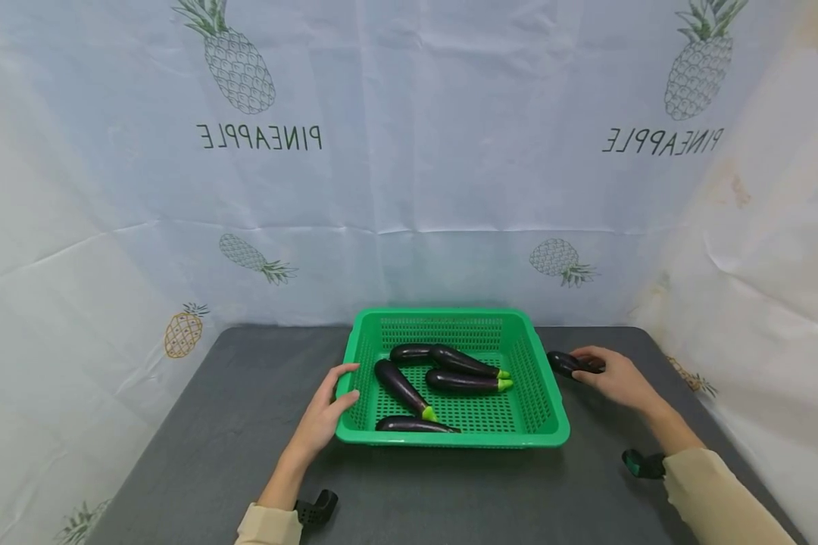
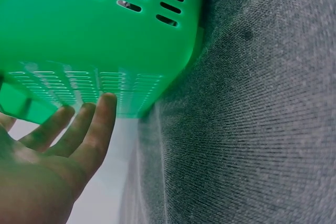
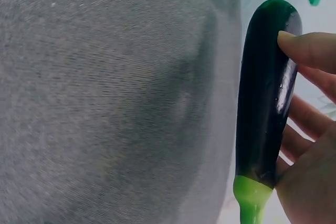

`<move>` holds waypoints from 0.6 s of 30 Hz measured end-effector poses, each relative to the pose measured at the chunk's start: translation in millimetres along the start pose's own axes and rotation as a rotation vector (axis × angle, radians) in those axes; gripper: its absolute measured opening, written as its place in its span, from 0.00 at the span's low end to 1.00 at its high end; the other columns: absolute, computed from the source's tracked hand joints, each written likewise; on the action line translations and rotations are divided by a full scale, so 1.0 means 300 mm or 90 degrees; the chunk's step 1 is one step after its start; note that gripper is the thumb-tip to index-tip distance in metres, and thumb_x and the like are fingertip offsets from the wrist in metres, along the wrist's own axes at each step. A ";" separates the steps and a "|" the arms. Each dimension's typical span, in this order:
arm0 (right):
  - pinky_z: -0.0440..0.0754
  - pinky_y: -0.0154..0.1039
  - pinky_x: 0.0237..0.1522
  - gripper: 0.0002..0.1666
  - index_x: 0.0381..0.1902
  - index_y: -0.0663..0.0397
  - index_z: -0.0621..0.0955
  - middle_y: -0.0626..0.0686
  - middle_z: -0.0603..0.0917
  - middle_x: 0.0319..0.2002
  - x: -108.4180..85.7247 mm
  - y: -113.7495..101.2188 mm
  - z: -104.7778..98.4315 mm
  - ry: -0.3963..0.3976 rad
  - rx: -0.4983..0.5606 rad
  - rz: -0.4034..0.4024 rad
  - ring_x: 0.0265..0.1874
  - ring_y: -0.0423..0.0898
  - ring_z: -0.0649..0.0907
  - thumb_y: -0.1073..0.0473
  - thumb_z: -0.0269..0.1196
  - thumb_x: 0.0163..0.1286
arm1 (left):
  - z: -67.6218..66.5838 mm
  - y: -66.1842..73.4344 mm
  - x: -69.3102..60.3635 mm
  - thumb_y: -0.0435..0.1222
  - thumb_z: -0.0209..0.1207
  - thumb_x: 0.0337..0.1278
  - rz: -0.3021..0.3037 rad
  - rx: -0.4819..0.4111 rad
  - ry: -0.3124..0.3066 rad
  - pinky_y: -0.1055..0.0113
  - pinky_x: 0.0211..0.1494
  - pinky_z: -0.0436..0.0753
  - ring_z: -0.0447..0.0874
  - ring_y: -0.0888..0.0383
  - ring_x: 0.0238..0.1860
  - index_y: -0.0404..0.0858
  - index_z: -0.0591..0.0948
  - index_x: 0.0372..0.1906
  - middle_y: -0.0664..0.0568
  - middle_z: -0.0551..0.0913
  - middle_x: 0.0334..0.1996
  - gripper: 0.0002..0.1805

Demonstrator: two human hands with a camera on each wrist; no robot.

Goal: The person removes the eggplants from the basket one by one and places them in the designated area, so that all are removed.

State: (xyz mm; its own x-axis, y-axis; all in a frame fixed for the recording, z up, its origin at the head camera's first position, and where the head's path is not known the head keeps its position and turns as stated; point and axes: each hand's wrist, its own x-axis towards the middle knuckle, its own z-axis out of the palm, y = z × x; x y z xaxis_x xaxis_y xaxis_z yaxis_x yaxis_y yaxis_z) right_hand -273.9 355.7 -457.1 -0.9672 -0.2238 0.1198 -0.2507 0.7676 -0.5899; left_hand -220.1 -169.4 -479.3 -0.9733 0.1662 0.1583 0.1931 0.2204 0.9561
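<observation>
The left hand (image 1: pixel 322 407), fingers spread, touches the left side of the green basket (image 1: pixel 452 439). The right hand (image 1: pixel 613 374) pinches one eggplant (image 3: pixel 264 98) just outside the basket's right side. Five other eggplants (image 1: pixel 460 381) lie inside. The basket rests on a grey table (image 1: pixel 450 499).

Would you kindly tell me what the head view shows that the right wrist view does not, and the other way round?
Only the head view shows the left hand at the left side of the green basket, the five eggplants inside it, and the PINEAPPLE lettering.

Only the right wrist view shows the green stem end of the held eggplant.

Both show the right hand holding that eggplant, part or all of the basket, and the grey tabletop.
</observation>
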 end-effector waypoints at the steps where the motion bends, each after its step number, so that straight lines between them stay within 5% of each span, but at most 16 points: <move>1: 0.81 0.56 0.42 0.25 0.62 0.62 0.79 0.64 0.82 0.52 0.000 0.006 0.006 0.000 0.000 0.000 0.49 0.62 0.82 0.54 0.66 0.73 | 0.001 -0.001 0.000 0.36 0.53 0.77 0.000 0.000 0.001 0.57 0.56 0.76 0.76 0.43 0.60 0.41 0.67 0.74 0.38 0.73 0.65 0.25; 18: 0.75 0.66 0.52 0.21 0.59 0.66 0.79 0.68 0.79 0.57 0.002 0.027 0.053 -0.007 -0.042 -0.055 0.58 0.71 0.76 0.67 0.66 0.69 | 0.005 -0.002 0.001 0.35 0.54 0.76 -0.004 -0.022 0.010 0.60 0.50 0.79 0.78 0.43 0.56 0.41 0.69 0.73 0.37 0.75 0.61 0.24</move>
State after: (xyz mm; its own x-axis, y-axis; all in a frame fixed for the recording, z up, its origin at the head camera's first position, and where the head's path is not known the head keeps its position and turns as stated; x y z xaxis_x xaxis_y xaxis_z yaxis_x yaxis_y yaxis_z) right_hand -276.0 352.4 -474.5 -0.9417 -0.2964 0.1592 -0.3350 0.7834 -0.5235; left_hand -220.4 -168.1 -480.3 -0.9762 0.1502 0.1561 0.1833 0.1885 0.9648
